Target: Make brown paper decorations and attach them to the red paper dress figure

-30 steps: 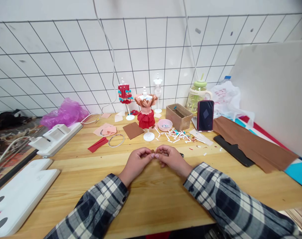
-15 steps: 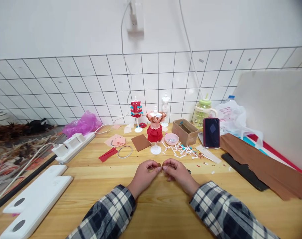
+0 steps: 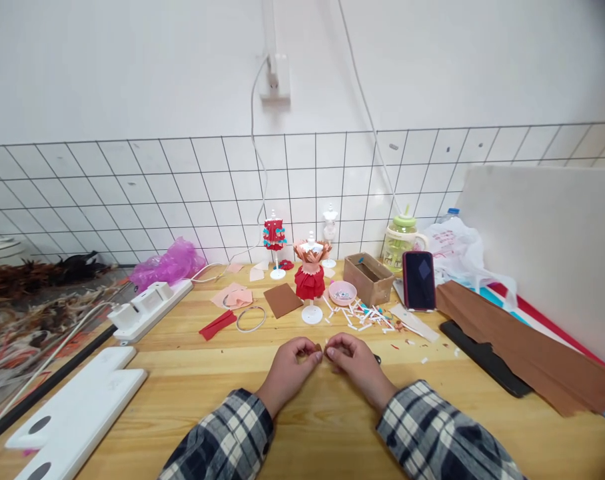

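Observation:
My left hand (image 3: 293, 368) and my right hand (image 3: 357, 365) almost meet above the front of the table, thumbs and fingertips pinched. Between them they grip a small piece of brown paper (image 3: 319, 349), mostly covered by the fingers. Just beyond stands a white mini mannequin (image 3: 311, 315) dressed in a red crepe skirt (image 3: 309, 285) and a brown-and-pink pleated collar (image 3: 312, 251). A flat brown paper square (image 3: 283, 301) lies left of its base. Partly behind my right hand is a small black object (image 3: 377, 359).
At the back stand a red-dressed mannequin (image 3: 274, 235) and a bare one (image 3: 330, 227). Right are a pink bowl (image 3: 342, 301), cardboard box (image 3: 355, 272), scattered white sticks (image 3: 360, 327), phone (image 3: 419, 281) and brown crepe paper (image 3: 527, 347). Left are a wire ring (image 3: 238, 326) and power strip (image 3: 150, 319).
The view has tilted up a little, so everything sits lower in the picture. Both hands keep their pinch, with only slight finger movement.

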Motion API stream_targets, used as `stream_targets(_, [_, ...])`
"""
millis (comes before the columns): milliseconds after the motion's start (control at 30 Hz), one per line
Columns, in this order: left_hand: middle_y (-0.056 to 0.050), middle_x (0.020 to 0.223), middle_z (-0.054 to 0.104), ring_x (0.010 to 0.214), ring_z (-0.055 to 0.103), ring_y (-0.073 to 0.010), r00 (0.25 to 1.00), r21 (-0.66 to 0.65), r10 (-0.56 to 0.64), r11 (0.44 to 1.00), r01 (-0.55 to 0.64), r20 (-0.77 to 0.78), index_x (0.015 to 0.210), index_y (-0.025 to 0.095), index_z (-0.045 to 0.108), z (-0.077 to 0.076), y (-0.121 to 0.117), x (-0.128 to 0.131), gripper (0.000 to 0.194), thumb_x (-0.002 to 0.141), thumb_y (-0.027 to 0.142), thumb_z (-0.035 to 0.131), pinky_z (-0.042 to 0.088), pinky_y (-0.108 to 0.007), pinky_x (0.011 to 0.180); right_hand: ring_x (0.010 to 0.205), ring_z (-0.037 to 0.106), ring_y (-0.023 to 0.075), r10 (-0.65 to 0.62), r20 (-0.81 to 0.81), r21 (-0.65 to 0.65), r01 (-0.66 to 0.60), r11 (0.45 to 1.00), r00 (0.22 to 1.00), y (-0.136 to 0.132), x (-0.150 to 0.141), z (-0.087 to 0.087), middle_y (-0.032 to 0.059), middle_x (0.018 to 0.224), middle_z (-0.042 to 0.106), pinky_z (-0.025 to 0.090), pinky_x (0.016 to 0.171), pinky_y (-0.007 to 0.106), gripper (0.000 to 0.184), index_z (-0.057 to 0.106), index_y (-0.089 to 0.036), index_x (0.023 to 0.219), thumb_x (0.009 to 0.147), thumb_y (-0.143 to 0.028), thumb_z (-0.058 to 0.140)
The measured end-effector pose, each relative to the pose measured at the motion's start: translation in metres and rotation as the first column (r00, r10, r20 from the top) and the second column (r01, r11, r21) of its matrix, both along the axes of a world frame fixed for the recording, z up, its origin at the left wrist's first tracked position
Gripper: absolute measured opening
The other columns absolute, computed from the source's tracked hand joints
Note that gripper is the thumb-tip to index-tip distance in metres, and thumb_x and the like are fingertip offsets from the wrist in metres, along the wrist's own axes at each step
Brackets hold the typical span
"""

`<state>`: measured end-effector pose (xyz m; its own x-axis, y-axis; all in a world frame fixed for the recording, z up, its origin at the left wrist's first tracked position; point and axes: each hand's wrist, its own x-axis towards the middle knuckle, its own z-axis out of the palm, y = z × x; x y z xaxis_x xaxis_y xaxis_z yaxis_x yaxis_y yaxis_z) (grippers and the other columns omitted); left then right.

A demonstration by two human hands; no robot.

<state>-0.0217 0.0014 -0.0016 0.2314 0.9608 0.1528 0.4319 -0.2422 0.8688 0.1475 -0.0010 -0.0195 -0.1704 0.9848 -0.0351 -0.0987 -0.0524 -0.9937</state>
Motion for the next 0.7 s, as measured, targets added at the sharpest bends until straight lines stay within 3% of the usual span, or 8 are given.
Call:
stream_targets(100, [-0.006,0.077,0.067,0.077,0.060,-0.0197,1.000,-0.011,-0.011,1.000,0.011,-0.005,0.073,0.017,0.062,0.001,-0.002,0.000,0.016,0.077,0.033,0.061,0.045,-0.031,0.075,0.057,0.049,0.0121,-0.031,-0.002,0.023,0.031,0.999,1.000,0.001,0.000,0.001,-0.0012,0.065,0.056,0.041,0.053,0.025,0.028,0.059,-0.019,0.072,0.067,-0.043,0.071])
stream_targets(167, [-0.006,0.082,0.067,0.081,0.061,-0.0204,0.999,0.002,-0.010,1.000,0.010,0.033,0.087,0.017,0.064,-0.001,-0.003,0.001,0.019,0.078,0.034,0.060,0.045,-0.032,0.079,0.055,0.048,0.0129,-0.058,-0.026,0.046,0.059,0.997,0.998,0.002,0.000,0.002,-0.0013,0.063,0.055,0.039,0.052,0.026,0.027,0.058,-0.020,0.072,0.068,-0.044,0.070])
stream_targets(267, [-0.006,0.091,0.067,0.089,0.062,-0.0221,0.994,-0.005,0.047,0.999,-0.047,0.100,0.115,0.019,0.056,-0.005,-0.002,0.002,0.043,0.076,0.037,0.063,0.044,-0.035,0.085,0.061,0.054,0.0172,-0.170,-0.015,0.101,0.171,0.980,0.985,0.004,-0.004,0.001,0.0006,0.064,0.058,0.042,0.058,0.029,0.025,0.059,-0.021,0.072,0.069,-0.043,0.069])
stream_targets(333, [-0.009,0.097,0.067,0.094,0.061,-0.0244,0.995,-0.034,0.051,0.998,-0.048,0.089,0.107,0.018,0.060,-0.008,0.001,0.003,0.041,0.073,0.039,0.067,0.044,-0.036,0.086,0.069,0.057,0.0201,-0.237,-0.004,0.114,0.236,0.965,0.972,0.005,-0.009,0.001,0.0028,0.069,0.061,0.044,0.064,0.031,0.022,0.060,-0.021,0.072,0.070,-0.042,0.068])
stream_targets(433, [-0.009,0.089,0.067,0.087,0.061,-0.0246,0.997,-0.075,0.028,0.997,-0.023,0.071,0.087,0.016,0.065,-0.006,0.003,0.004,0.027,0.074,0.040,0.065,0.047,-0.036,0.080,0.072,0.059,0.0208,-0.214,0.014,0.069,0.213,0.975,0.977,0.004,-0.019,0.002,0.0036,0.073,0.063,0.046,0.068,0.032,0.017,0.061,-0.021,0.075,0.074,-0.038,0.064])
stream_targets(700, [-0.003,0.077,0.063,0.078,0.057,-0.0180,0.993,-0.157,0.009,0.988,0.009,0.114,0.079,0.016,0.062,0.000,0.002,0.004,0.022,0.078,0.038,0.062,0.046,-0.028,0.073,0.074,0.058,0.0187,-0.222,0.081,0.019,0.222,0.975,0.972,-0.002,-0.020,0.007,0.0032,0.077,0.064,0.046,0.070,0.031,0.020,0.061,-0.020,0.079,0.073,-0.039,0.062])
